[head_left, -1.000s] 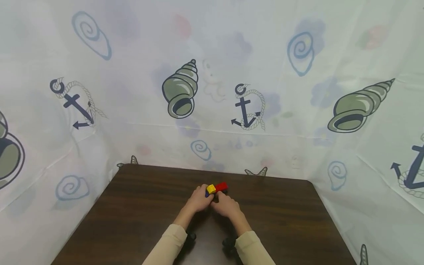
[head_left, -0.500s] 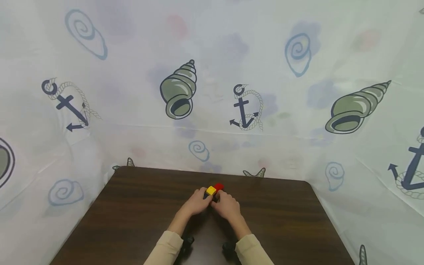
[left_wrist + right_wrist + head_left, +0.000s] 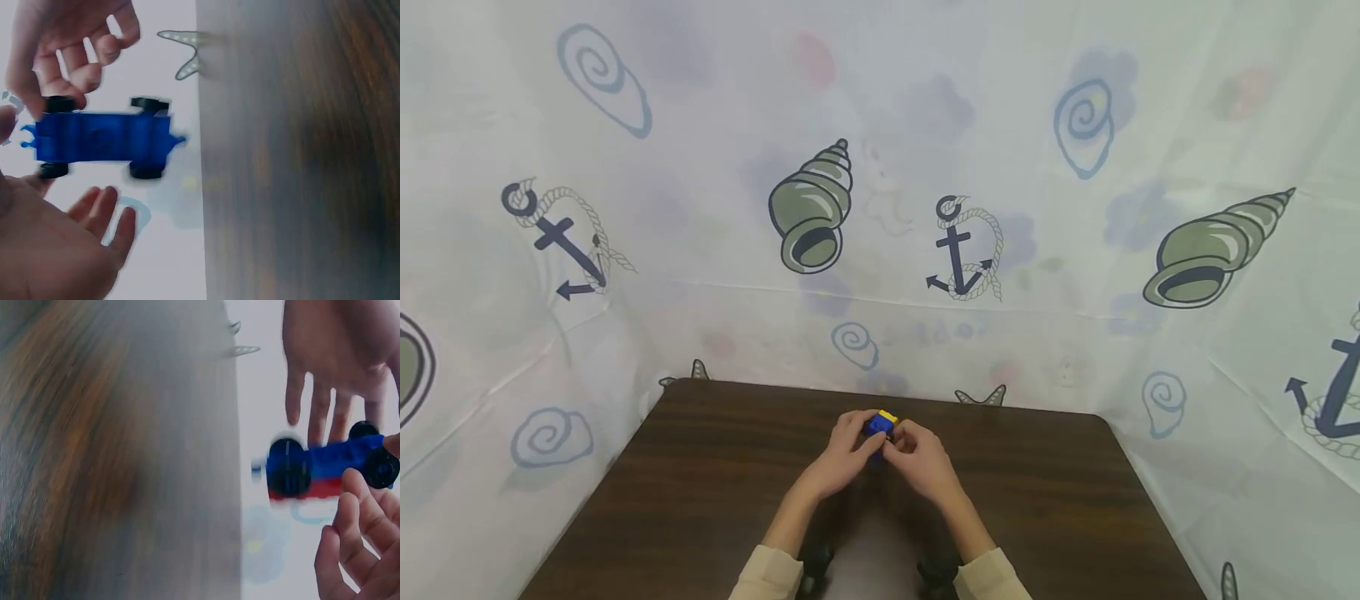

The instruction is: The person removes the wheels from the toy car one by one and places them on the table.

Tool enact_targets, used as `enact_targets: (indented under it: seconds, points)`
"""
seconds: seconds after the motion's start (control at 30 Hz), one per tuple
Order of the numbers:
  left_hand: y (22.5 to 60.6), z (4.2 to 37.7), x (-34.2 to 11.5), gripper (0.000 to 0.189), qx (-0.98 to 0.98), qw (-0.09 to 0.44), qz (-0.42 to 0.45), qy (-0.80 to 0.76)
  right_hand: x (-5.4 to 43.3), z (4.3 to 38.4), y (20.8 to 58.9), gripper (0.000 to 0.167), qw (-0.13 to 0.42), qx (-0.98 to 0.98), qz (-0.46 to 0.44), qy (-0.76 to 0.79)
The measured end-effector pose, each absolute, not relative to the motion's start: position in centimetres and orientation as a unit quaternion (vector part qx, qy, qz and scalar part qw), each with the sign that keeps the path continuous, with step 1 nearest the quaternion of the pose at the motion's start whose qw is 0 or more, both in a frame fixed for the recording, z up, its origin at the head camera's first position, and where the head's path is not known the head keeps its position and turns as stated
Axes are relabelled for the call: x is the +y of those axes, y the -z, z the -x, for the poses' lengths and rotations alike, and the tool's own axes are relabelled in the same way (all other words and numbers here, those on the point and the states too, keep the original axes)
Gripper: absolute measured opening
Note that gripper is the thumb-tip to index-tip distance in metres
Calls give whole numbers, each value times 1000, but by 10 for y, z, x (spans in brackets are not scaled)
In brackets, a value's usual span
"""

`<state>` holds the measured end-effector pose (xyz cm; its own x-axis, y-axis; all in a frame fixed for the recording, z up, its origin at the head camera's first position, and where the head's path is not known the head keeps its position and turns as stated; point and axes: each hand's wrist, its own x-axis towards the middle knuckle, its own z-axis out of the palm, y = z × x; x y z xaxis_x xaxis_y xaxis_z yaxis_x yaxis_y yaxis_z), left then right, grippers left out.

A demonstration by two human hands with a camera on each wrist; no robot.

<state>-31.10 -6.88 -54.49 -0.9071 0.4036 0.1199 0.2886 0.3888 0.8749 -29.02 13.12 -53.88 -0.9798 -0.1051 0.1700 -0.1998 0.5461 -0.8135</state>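
Observation:
Both hands hold a toy train car (image 3: pixel 882 423) near the far part of the table. Its blue underside (image 3: pixel 100 137) shows in the left wrist view, with black wheels and a small coupling at each end. A red part (image 3: pixel 325 489) lies along its other face in the right wrist view. Yellow shows at its far edge in the head view. The left hand (image 3: pixel 841 457) grips one side with thumb and fingers. From the other side the right hand (image 3: pixel 921 458) pinches it, fingertips by a wheel (image 3: pixel 381 467). Some fingertip contacts are hidden.
The dark wooden table (image 3: pixel 737 467) spreads around the hands. A pale cloth (image 3: pixel 715 250) printed with shells and anchors hangs behind and along both sides. Dark straps or devices (image 3: pixel 816 560) sit at the wrists.
The toy has been tipped, so its blue side now faces the head camera and the red part is out of that view. Both hands have turned with it.

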Motion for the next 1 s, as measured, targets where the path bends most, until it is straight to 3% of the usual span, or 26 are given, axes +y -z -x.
enact_targets:
  seconds: [0.17,0.3,0.47,0.6,0.8,1.0]
  points:
    - [547,302,-66,59,778,80,-198,-591,130,277,527,11,41,-856,-123,-500]
    - [549,295,-60,60,737,110,-185,-641,126,266,520,7,48,-888,-119,-442]
    - [551,286,-56,63,718,115,-174,-664,120,259,512,15,81,-949,-106,-286]
    - [552,280,-59,62,732,105,-184,-647,115,259,508,17,65,-970,-107,-207]
    - [548,282,-56,61,782,72,-207,-584,116,258,503,19,29,-974,-114,-191]
    - [545,276,-60,56,774,71,-206,-595,115,255,495,39,24,-976,-131,-172]
